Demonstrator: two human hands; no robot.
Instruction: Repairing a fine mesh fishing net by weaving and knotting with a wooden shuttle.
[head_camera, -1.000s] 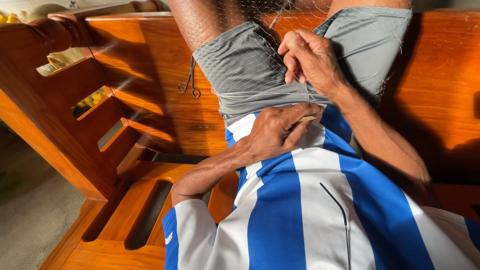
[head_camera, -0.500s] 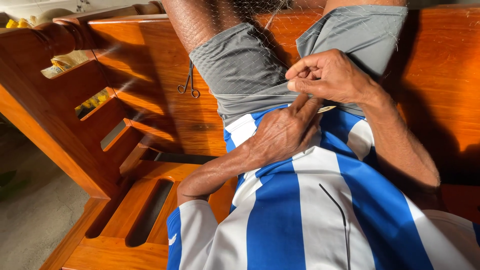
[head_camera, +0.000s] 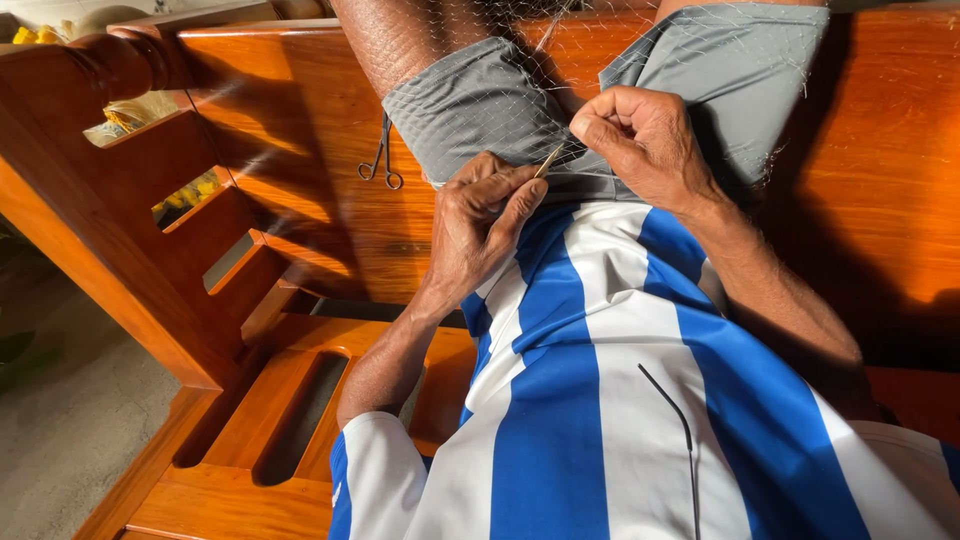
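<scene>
Mending fine net (head_camera: 500, 90) midway: left hand (head_camera: 480, 225) pinching netting needle (head_camera: 548, 160), right hand (head_camera: 650, 140) closed on mesh; knots finished, indiscernible.

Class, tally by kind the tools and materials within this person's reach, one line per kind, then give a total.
Netting needle, between left hand and right hand: 1
Small scissors: 1
Fine mesh net: 1
Total: 3

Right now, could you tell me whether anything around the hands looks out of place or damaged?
Nothing stands out. The left hand and right hand work a thin netting needle into the fine net over the lap. The small scissors lie loose on the wooden bench beside the thigh.
</scene>
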